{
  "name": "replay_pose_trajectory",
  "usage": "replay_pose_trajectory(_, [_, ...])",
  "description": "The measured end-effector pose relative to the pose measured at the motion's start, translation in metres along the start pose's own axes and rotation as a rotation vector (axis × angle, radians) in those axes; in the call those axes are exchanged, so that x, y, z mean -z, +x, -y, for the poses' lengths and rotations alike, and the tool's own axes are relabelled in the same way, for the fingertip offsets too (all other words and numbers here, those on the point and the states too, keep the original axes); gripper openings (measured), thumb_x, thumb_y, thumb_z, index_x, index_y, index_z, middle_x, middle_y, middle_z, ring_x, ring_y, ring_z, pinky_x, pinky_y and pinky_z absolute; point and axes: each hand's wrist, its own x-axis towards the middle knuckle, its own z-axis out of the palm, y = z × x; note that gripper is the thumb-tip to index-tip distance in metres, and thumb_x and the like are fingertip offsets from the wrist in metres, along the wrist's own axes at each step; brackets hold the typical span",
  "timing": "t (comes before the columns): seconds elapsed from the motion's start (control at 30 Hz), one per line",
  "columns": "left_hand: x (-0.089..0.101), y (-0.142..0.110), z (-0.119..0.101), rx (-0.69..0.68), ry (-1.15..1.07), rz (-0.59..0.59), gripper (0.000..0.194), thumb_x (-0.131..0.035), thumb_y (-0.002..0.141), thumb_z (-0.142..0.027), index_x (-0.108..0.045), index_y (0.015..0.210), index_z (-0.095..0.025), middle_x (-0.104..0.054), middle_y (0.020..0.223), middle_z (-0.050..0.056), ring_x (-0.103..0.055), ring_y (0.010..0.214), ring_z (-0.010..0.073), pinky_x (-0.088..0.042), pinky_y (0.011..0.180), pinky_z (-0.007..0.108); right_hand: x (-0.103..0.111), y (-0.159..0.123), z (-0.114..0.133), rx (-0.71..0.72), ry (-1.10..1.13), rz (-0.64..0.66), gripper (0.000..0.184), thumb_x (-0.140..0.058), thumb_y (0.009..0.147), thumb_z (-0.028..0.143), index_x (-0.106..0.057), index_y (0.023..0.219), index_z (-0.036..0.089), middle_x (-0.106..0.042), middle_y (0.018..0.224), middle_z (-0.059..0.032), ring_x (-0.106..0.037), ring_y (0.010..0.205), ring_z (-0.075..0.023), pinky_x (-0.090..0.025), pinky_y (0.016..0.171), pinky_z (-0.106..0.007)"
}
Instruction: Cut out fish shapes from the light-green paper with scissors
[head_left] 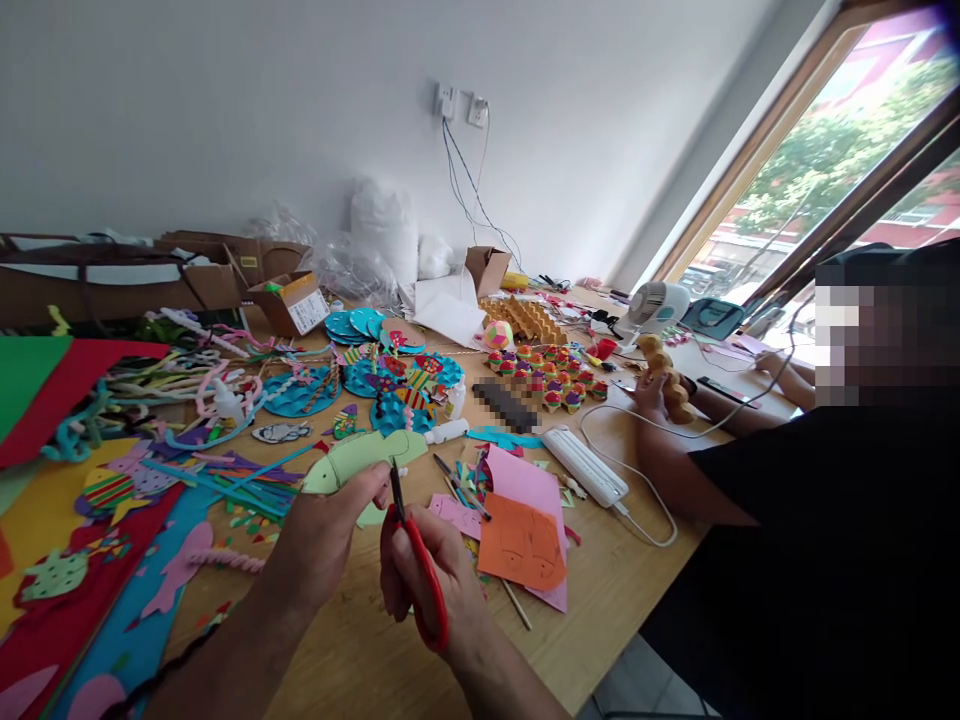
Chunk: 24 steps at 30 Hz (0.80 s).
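Green paper fish (361, 460) is up above the table (600, 575), near the middle, pinched by the left hand (326, 525). Starting from the left side, yellow paper (22, 562), red paper (56, 655) and blue paper (124, 655) lie spread out. Fuzzy sticks (112, 395) make a big messy pile behind them. A pink paper fish (176, 572) rests on the blue paper. Next comes the left hand, with its thumb and fingers pressed together on the green paper fish. Just beside it, the right hand (444, 565) is wrapped around red scissors (433, 582). The dark blades point up near the fish's right end; I cannot tell if they touch it. Right of that, orange paper (523, 540) with pen lines lies on pink paper (517, 468). Then comes a long white thing (585, 465) with a cord. At the far right, a person in black (810, 570) holds a bumpy tan strip (673, 385).
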Motion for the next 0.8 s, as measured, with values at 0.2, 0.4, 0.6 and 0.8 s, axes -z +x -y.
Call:
replay_pose_trajectory(0.2, [0.0006, 0.0014, 0.0032, 0.010, 0.007, 0.016, 0.021, -0.061, 0.069, -0.029, -0.054, 0.051, -0.022, -0.051, 0.055, -0.004, -0.048, 0.061, 0.0145, -0.043, 0.062, 0.027, 0.0013, 0.0001, -0.0014, -0.024, 0.010, -0.007, 0.062, -0.054, 0.069, 0.082, -0.044, 0.060, 0.021, -0.045, 0.041, 0.0061, -0.035, 0.036, -0.0067, -0.027, 0.037, -0.018])
replay_pose_trajectory(0.4, [-0.0014, 0.0029, 0.0034, 0.006, -0.015, 0.004, 0.021, -0.062, 0.067, -0.030, -0.052, 0.050, -0.022, -0.050, 0.053, -0.005, -0.046, 0.058, 0.0137, -0.042, 0.059, 0.027, 0.0039, -0.0005, -0.0033, -0.034, 0.021, -0.003, 0.062, -0.054, 0.070, 0.081, -0.044, 0.060, 0.021, -0.044, 0.040, 0.0065, -0.034, 0.034, -0.0059, -0.026, 0.036, -0.017])
replay_pose_trajectory(0.6, [0.0010, 0.0025, 0.0017, 0.004, 0.040, 0.046, 0.023, -0.059, 0.067, -0.032, -0.049, 0.048, -0.023, -0.047, 0.052, -0.005, -0.045, 0.057, 0.0137, -0.041, 0.059, 0.027, 0.0033, -0.0040, -0.0001, -0.043, -0.002, 0.000, 0.063, -0.055, 0.069, 0.081, -0.044, 0.060, 0.020, -0.044, 0.040, 0.0066, -0.032, 0.034, -0.0051, -0.024, 0.035, -0.017])
replay_pose_trajectory(0.8, [0.0017, 0.0014, 0.0004, 0.033, 0.070, 0.079, 0.024, -0.056, 0.067, -0.031, -0.045, 0.047, -0.024, -0.044, 0.052, -0.006, -0.043, 0.056, 0.0135, -0.040, 0.058, 0.028, 0.0033, -0.0046, 0.0020, -0.054, -0.047, -0.019, 0.061, -0.055, 0.073, 0.078, -0.042, 0.056, 0.021, -0.042, 0.040, 0.0066, -0.034, 0.035, -0.0053, -0.025, 0.035, -0.016])
